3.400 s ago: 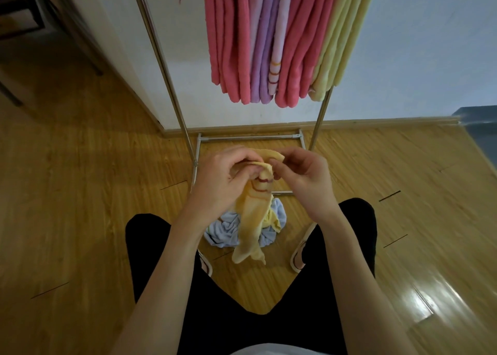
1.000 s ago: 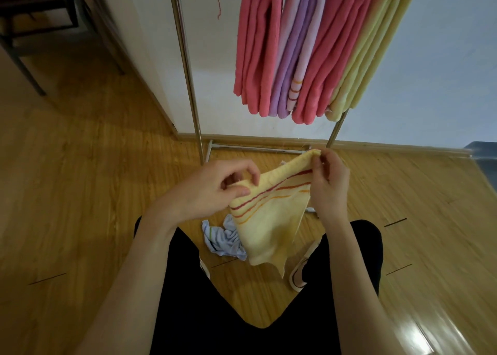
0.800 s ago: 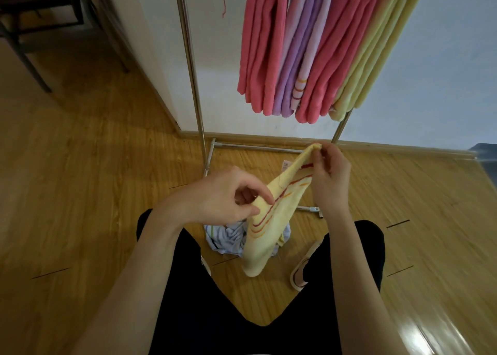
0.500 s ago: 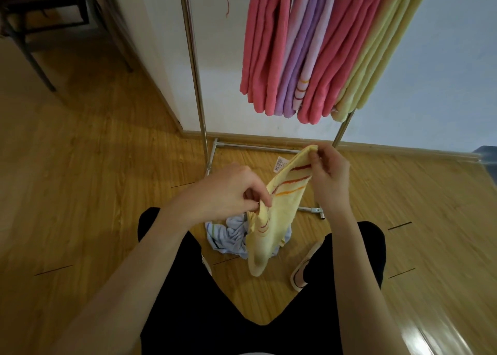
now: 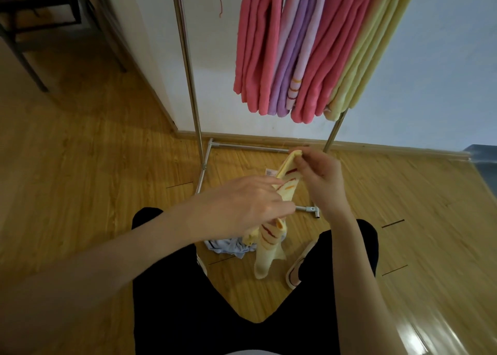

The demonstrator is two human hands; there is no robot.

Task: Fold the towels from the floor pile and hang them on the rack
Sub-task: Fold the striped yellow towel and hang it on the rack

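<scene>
I count one yellow striped towel (image 5: 269,243) held in front of the rack (image 5: 188,67), four folded bundles hanging there, one pale blue towel (image 5: 228,247) on the floor below. My right hand (image 5: 322,180) pinches its top corner; my left hand (image 5: 242,204) grips lower. Since half a second ago, the towel has narrowed into a strip.

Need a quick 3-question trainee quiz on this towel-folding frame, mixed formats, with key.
1. True or false: the yellow striped towel is already hanging on the metal rack.
2. Which hand pinches the towel's top corner? A) left hand B) right hand C) neither
3. Fill in: the light blue cloth lies on the wooden ____.

Key:
1. False. Both hands hold it in front of the rack, below the pink, purple and pale yellow towels hung there.
2. B. The left hand grips it lower down.
3. Floor, near the rack's base.
</scene>
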